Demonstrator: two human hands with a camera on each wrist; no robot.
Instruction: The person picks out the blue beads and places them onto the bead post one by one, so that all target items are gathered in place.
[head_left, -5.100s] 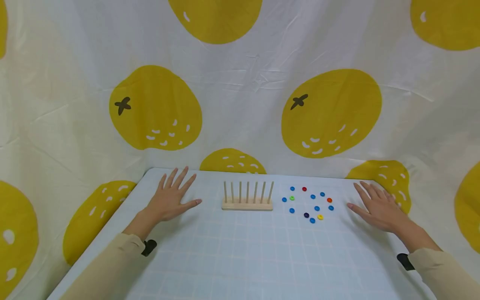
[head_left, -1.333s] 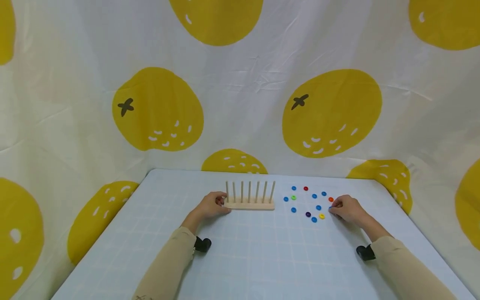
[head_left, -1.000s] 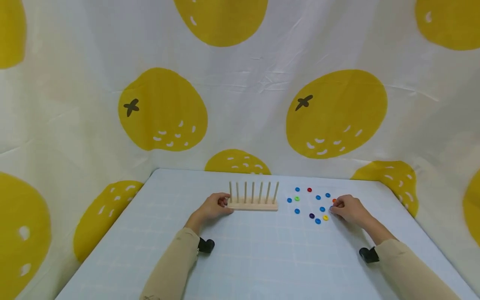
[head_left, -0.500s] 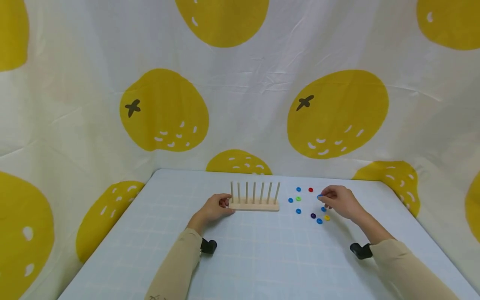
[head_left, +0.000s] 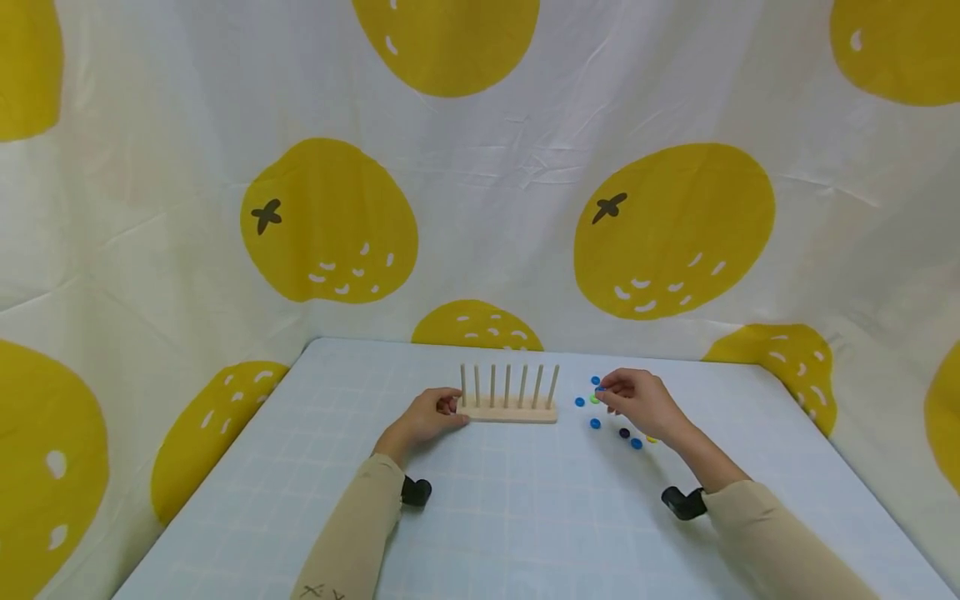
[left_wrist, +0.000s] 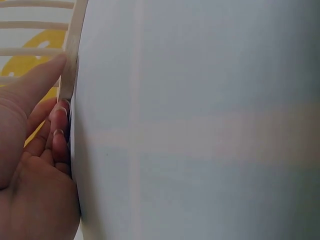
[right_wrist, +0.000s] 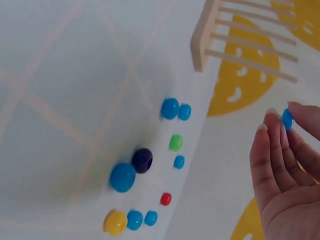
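A pale wooden peg stand point(head_left: 506, 414) with a row of upright pegs stands on the table. My left hand point(head_left: 422, 419) grips the left end of its base, the thumb point(left_wrist: 42, 80) lying along the front side in the left wrist view. Raised above the table, my right hand point(head_left: 641, 402) pinches a blue bead point(right_wrist: 287, 120) between thumb and fingertips. Below and around it lie loose beads: a green bead point(right_wrist: 176, 142), a dark purple bead point(head_left: 625, 433), a yellow bead point(right_wrist: 115, 222), a red bead point(right_wrist: 165, 199) and several blue ones. The right hand hides the red bead in the head view.
The table point(head_left: 480, 517) has a pale checked cover. Behind and beside it hangs a white curtain point(head_left: 495, 217) with large yellow fruit prints. A black wrist camera point(head_left: 684, 503) sits under the right forearm, another black camera point(head_left: 416, 492) under the left.
From spread flat, the left hand came to grip the stand's end. The right hand picked up a blue bead at the right and carried it left, over the other beads toward the stand.
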